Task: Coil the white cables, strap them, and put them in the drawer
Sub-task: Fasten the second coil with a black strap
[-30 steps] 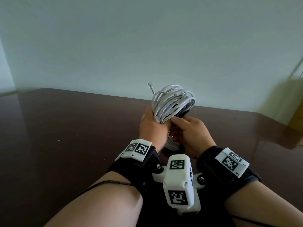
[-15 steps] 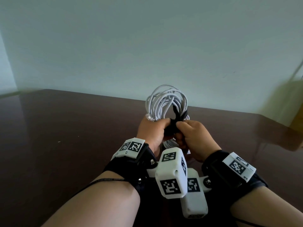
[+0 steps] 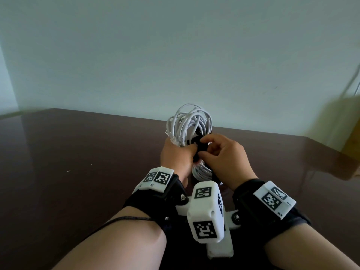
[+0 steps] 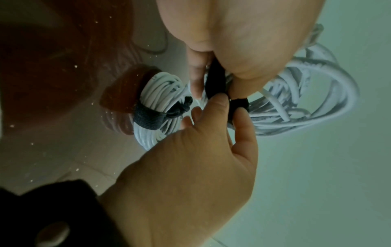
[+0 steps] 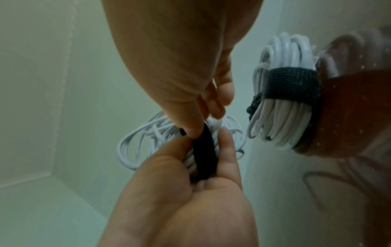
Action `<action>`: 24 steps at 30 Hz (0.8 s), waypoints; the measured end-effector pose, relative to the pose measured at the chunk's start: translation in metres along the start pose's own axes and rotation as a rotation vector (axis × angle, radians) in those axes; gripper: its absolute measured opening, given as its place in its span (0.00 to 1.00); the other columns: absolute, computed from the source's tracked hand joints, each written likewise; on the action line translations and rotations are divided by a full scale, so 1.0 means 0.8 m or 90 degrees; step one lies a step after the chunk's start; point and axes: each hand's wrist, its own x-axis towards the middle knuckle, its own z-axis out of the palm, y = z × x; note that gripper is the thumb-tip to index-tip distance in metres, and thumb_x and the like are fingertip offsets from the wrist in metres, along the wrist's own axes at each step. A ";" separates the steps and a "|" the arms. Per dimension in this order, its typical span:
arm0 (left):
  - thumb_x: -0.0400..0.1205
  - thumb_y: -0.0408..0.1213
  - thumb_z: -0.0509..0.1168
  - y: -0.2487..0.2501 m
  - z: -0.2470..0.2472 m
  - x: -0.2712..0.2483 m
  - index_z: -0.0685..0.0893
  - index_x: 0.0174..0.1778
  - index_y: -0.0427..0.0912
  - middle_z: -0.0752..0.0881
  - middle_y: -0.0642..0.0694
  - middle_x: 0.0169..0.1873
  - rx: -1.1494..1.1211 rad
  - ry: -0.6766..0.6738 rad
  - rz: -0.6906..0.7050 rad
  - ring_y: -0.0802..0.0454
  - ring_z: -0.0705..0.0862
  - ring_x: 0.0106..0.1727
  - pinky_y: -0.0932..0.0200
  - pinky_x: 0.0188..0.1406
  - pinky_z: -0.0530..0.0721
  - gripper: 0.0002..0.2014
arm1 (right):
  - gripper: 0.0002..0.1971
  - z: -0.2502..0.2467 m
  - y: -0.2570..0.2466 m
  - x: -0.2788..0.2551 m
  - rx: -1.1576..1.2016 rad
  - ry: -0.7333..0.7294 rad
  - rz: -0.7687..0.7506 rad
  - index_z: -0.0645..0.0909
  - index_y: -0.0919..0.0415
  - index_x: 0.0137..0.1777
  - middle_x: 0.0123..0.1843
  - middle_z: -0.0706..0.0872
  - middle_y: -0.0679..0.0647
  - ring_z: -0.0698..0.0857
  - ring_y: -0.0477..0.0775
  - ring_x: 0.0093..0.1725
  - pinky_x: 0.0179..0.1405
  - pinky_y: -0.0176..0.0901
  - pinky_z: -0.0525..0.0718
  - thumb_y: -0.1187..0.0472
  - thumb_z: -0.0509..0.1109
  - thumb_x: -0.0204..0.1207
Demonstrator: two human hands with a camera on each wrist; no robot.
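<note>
A loose coil of white cable (image 3: pixel 188 121) stands upright above the dark table, gripped at its lower part by my left hand (image 3: pixel 180 152). A black strap (image 3: pixel 200 146) wraps its middle, and my right hand (image 3: pixel 209 151) pinches this strap between thumb and fingers. In the right wrist view the black strap (image 5: pixel 205 150) runs across the held coil (image 5: pixel 143 140) between both hands' fingers. A second white coil (image 4: pixel 156 93) lies on the table under the hands, bound by its own dark strap (image 4: pixel 148 118); the same second coil (image 5: pixel 281 117) shows in the right wrist view. No drawer is in view.
The dark brown glossy table (image 3: pixel 78 162) stretches left and right, its far edge against a pale wall. A yellowish object (image 3: pixel 350 125) stands at the far right, beyond the table's corner, with a thin cord hanging on the wall above it.
The held coil has turned from lying slanted to standing upright. My right hand has shifted from beside the coil onto the black strap and now pinches it at the coil's middle.
</note>
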 end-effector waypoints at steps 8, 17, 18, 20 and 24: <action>0.72 0.23 0.67 0.000 -0.003 -0.002 0.85 0.49 0.37 0.89 0.32 0.41 0.039 0.017 0.004 0.34 0.90 0.42 0.38 0.41 0.90 0.12 | 0.14 0.000 -0.003 0.001 0.044 0.032 -0.011 0.81 0.44 0.55 0.28 0.76 0.44 0.76 0.41 0.29 0.32 0.24 0.74 0.63 0.70 0.75; 0.60 0.35 0.66 -0.007 -0.001 -0.001 0.85 0.43 0.43 0.88 0.36 0.36 0.181 -0.038 0.085 0.35 0.88 0.38 0.35 0.40 0.89 0.15 | 0.10 -0.006 -0.009 0.010 -0.182 -0.032 -0.044 0.88 0.53 0.51 0.45 0.89 0.53 0.84 0.55 0.45 0.43 0.44 0.82 0.62 0.66 0.77; 0.61 0.35 0.66 -0.007 0.001 -0.002 0.85 0.43 0.41 0.89 0.35 0.36 0.160 -0.030 0.072 0.34 0.88 0.39 0.36 0.40 0.89 0.15 | 0.10 -0.007 -0.008 0.009 -0.145 -0.011 -0.055 0.89 0.54 0.50 0.44 0.88 0.52 0.84 0.52 0.45 0.43 0.41 0.81 0.63 0.67 0.76; 0.61 0.36 0.67 -0.010 -0.001 0.001 0.86 0.41 0.42 0.89 0.37 0.35 0.109 0.001 0.028 0.36 0.89 0.39 0.42 0.38 0.89 0.13 | 0.09 -0.008 -0.010 0.005 -0.049 0.009 -0.046 0.89 0.55 0.47 0.40 0.84 0.47 0.80 0.45 0.40 0.41 0.28 0.76 0.66 0.68 0.76; 0.73 0.35 0.70 -0.005 -0.007 0.000 0.81 0.35 0.42 0.77 0.47 0.25 0.065 0.002 -0.076 0.52 0.71 0.24 0.61 0.24 0.67 0.04 | 0.11 -0.015 -0.015 0.007 0.154 0.068 0.035 0.84 0.55 0.35 0.35 0.83 0.50 0.79 0.43 0.34 0.34 0.30 0.75 0.66 0.67 0.78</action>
